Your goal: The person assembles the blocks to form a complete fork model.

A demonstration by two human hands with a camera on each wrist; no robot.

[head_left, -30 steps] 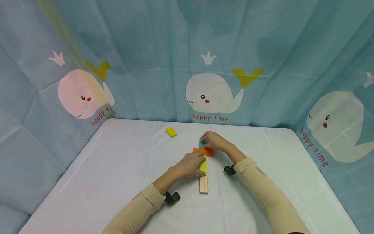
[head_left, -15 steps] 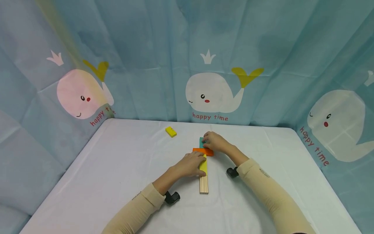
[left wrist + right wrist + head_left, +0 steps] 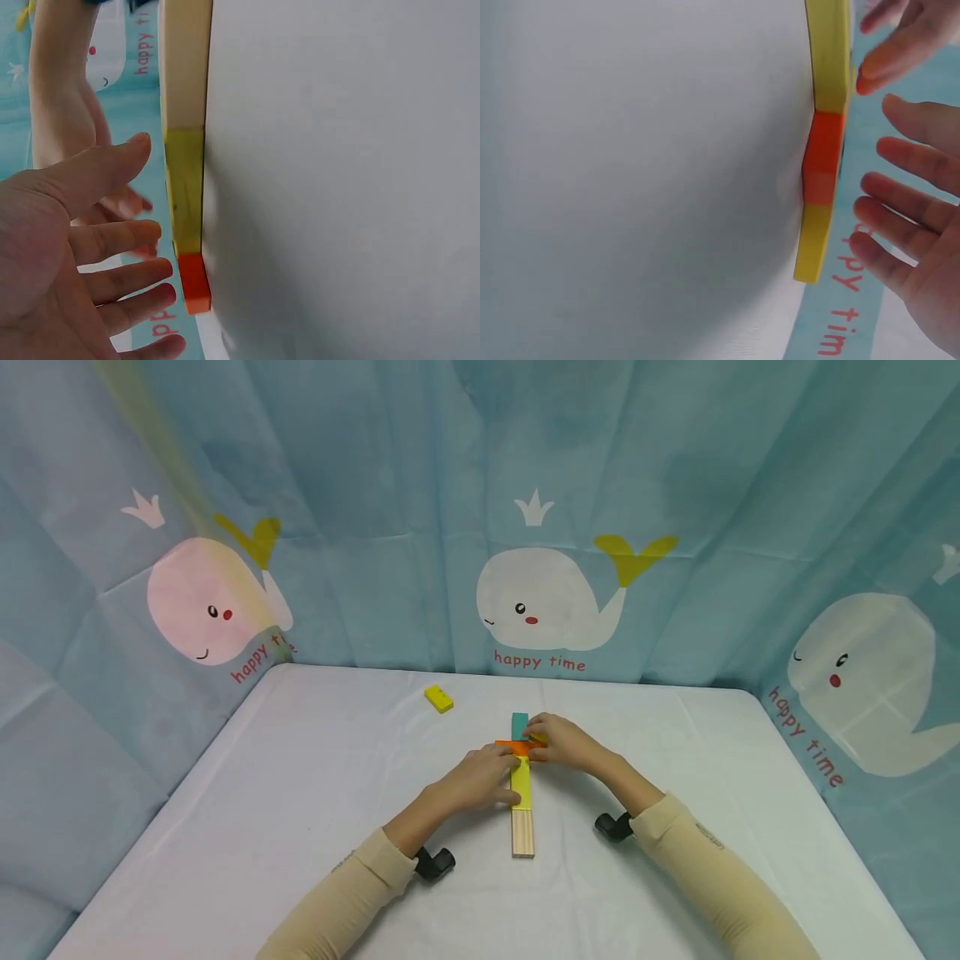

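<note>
Wooden blocks stand in a row on the table. From near to far in the head view come a plain wood block (image 3: 522,835), a yellow block (image 3: 521,783), an orange block (image 3: 517,747) set crosswise, and a teal block (image 3: 519,727). Another yellow block (image 3: 814,244) lies past the orange one, partly covered by fingers in the head view. My left hand (image 3: 474,778) is spread beside the near yellow block, fingertips close to its left side. My right hand (image 3: 567,743) hovers at the right end of the orange block, fingers spread and holding nothing.
A separate small yellow block (image 3: 438,698) lies farther back, left of the row. White cloth covers the table (image 3: 337,760). A light blue curtain (image 3: 375,568) with whale prints hangs behind and along the sides. Both wrists wear black cameras.
My right hand has drawn nearer and slightly right from the teal block, uncovering it and part of a yellow block. My left hand has eased leftward off the near yellow block.
</note>
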